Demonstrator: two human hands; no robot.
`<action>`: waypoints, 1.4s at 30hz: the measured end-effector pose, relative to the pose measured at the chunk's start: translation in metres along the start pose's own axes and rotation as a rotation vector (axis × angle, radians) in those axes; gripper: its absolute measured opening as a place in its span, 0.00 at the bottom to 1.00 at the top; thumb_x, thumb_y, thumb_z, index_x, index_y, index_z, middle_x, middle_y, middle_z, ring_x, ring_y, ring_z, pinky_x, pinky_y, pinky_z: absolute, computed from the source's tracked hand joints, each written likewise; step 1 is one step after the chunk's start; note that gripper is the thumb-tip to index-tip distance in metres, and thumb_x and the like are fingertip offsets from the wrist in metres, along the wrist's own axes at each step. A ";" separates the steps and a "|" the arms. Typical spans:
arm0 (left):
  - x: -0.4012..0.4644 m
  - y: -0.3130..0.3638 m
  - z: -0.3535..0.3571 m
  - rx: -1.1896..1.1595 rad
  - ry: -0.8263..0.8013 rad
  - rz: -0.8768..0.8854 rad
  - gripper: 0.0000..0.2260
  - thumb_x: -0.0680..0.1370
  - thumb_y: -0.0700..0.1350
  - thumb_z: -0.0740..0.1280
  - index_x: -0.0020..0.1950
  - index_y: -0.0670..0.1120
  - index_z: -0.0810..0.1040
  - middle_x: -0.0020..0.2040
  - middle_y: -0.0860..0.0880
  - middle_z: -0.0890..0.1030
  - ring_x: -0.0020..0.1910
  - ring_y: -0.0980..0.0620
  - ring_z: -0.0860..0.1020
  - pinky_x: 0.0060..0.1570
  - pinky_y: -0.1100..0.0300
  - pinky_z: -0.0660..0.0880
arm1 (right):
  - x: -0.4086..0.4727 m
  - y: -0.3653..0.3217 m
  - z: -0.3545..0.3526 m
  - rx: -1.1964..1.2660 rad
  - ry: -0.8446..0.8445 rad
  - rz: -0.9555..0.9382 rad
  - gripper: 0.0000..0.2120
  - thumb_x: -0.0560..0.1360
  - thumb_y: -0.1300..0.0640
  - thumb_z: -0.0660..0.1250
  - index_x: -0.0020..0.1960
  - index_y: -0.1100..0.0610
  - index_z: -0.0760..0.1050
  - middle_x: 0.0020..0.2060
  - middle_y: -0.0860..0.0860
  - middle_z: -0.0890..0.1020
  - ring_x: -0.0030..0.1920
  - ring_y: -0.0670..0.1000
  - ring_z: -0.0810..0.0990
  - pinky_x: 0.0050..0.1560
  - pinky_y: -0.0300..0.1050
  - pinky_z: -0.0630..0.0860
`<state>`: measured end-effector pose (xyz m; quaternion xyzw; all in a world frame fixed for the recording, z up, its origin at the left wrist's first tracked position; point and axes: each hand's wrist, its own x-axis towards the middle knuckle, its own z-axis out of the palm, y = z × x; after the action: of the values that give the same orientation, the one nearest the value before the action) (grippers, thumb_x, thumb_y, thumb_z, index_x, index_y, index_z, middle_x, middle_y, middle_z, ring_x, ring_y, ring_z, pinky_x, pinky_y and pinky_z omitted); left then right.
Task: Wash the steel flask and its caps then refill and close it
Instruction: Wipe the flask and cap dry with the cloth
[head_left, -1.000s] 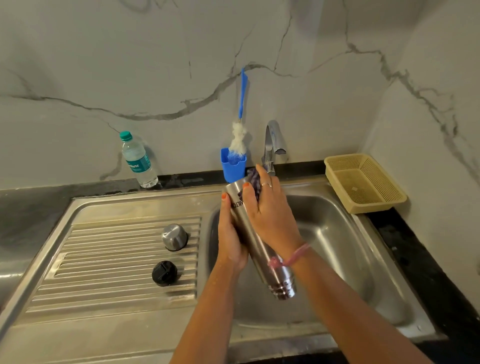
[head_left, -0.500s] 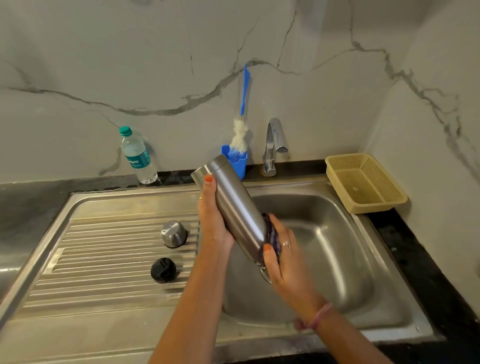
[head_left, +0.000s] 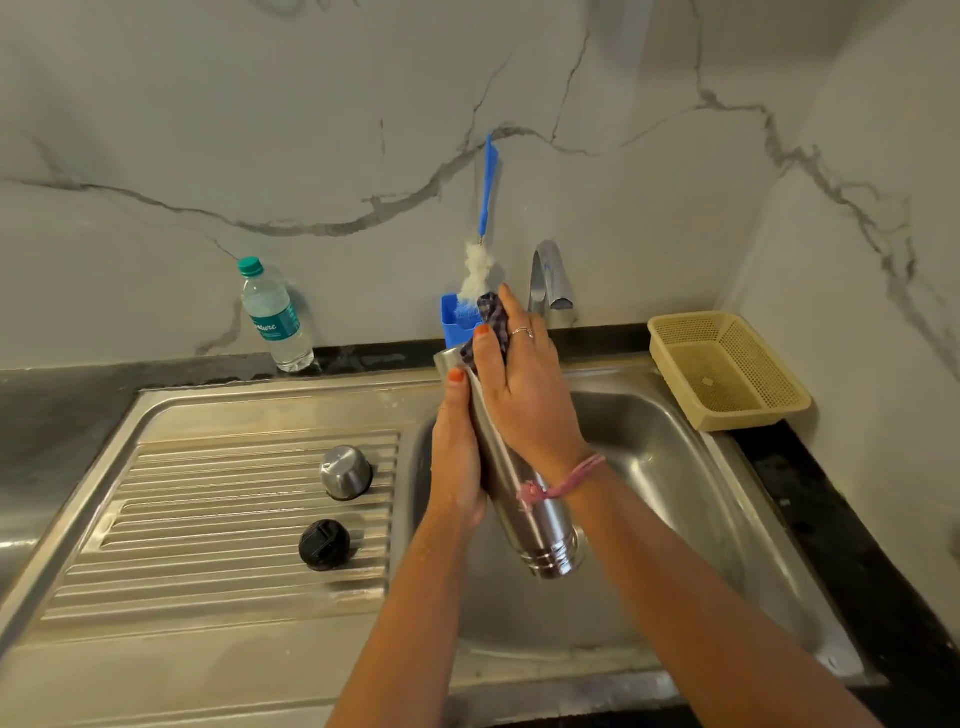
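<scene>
Flask: steel flask (head_left: 524, 499) tilted over the sink bowl (head_left: 675, 467), one end up and far, the other low and near.
Left hand: left hand (head_left: 457, 457) grasps the flask's left side, thumb near the far end.
Right hand: right hand (head_left: 524, 384) presses a checked cloth (head_left: 491, 319) onto the far end, fingers wrapped over it, covering that end.
Caps: steel cap (head_left: 346, 472) and black cap (head_left: 324, 544) sit apart on the ribbed drainboard (head_left: 208, 519), left of the bowl.
Behind: tap (head_left: 548, 275), blue holder (head_left: 453, 325) with bottle brush (head_left: 480, 260), partly hidden by the cloth.
Sides: water bottle (head_left: 274, 317) far left on the desk (head_left: 62, 405); yellow basket (head_left: 727, 369) far right.
</scene>
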<state>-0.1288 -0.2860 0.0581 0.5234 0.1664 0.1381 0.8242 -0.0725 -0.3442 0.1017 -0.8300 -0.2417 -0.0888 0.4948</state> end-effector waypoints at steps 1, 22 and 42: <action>0.002 0.000 -0.001 0.039 0.024 0.013 0.32 0.71 0.70 0.61 0.66 0.50 0.76 0.56 0.44 0.84 0.54 0.46 0.83 0.59 0.45 0.78 | 0.003 0.000 0.001 -0.007 0.016 0.000 0.33 0.76 0.37 0.46 0.77 0.52 0.56 0.71 0.53 0.66 0.71 0.53 0.66 0.69 0.54 0.69; 0.005 -0.001 -0.002 -0.188 0.203 -0.091 0.40 0.65 0.72 0.64 0.71 0.50 0.71 0.57 0.42 0.82 0.54 0.45 0.82 0.47 0.52 0.80 | -0.102 0.063 -0.012 -0.100 -0.095 0.062 0.30 0.76 0.39 0.48 0.75 0.51 0.60 0.64 0.48 0.72 0.61 0.39 0.68 0.63 0.43 0.71; 0.003 0.001 -0.004 -0.200 0.203 -0.038 0.36 0.68 0.71 0.65 0.67 0.48 0.74 0.56 0.41 0.83 0.50 0.46 0.84 0.44 0.54 0.81 | -0.080 0.033 -0.006 -0.247 -0.116 0.018 0.32 0.75 0.36 0.45 0.75 0.48 0.56 0.65 0.49 0.70 0.62 0.48 0.71 0.61 0.48 0.73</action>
<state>-0.1282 -0.2816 0.0567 0.4188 0.2441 0.1905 0.8536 -0.1254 -0.3877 0.0481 -0.8903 -0.2497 -0.0654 0.3751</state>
